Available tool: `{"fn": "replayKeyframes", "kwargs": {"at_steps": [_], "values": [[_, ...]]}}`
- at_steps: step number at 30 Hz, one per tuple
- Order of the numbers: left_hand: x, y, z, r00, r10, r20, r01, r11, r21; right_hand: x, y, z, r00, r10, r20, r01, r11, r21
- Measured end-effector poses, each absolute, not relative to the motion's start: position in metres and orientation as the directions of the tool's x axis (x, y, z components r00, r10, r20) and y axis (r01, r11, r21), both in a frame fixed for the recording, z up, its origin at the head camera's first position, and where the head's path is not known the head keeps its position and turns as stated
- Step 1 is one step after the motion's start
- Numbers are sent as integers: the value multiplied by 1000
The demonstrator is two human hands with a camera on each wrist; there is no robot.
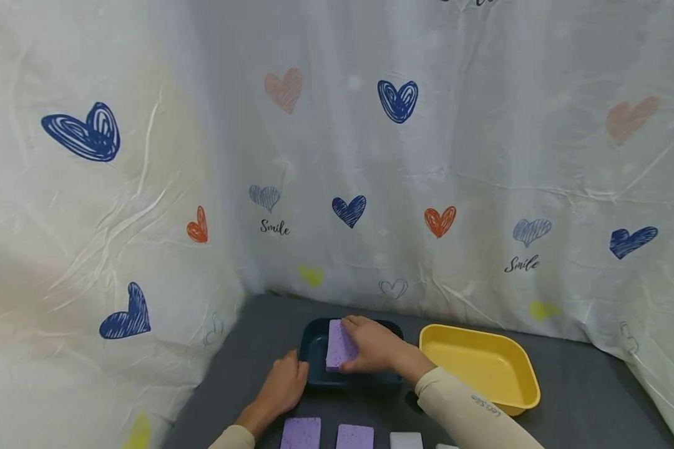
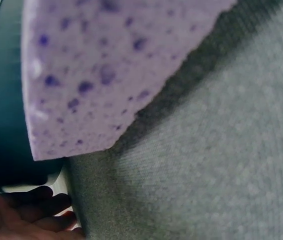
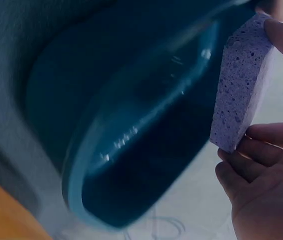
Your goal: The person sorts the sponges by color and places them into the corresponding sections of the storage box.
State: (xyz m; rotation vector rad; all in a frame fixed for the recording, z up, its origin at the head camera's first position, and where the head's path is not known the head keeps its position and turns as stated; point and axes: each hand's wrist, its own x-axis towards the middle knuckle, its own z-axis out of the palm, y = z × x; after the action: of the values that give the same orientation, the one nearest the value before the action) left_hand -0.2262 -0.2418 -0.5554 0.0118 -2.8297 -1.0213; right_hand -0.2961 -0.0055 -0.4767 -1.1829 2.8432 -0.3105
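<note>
My right hand (image 1: 373,343) grips a purple, speckled sponge (image 1: 339,346) by its edges, thumb on one side and fingers on the other. In the right wrist view, this sponge (image 3: 241,82) stands tilted over the dark teal tub (image 3: 76,195), whose inside shows beside it. At the tub's near left corner, my left hand (image 1: 283,383) holds the rim (image 1: 304,358). Curled fingers (image 2: 41,207) show against the tub's wall (image 2: 4,115) in the left wrist view.
Two more purple sponges (image 1: 301,433) (image 1: 355,436) lie on the grey cloth in front, beside white blocks (image 1: 405,440). A yellow tub (image 1: 519,374) stands right of the teal one, partly behind the right sleeve (image 1: 466,405). A heart-printed curtain (image 1: 348,149) hangs behind.
</note>
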Motion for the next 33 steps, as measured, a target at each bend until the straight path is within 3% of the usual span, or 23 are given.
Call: {"fn": "replayKeyframes", "kwargs": {"at_steps": [15, 28, 33], "values": [[-226, -236, -564, -985, -71, 158, 50, 754, 655, -298, -24, -506, -715, -699, 3, -687, 702, -187], [-229, -238, -563, -993, -86, 86, -7, 748, 664, -307, -29, -527, -716, -698, -30, -671, 699, -248], [-230, -238, -561, -989, -85, 122, 15, 760, 650, -310, -30, -529, -704, -710, -7, -683, 680, -268]]}}
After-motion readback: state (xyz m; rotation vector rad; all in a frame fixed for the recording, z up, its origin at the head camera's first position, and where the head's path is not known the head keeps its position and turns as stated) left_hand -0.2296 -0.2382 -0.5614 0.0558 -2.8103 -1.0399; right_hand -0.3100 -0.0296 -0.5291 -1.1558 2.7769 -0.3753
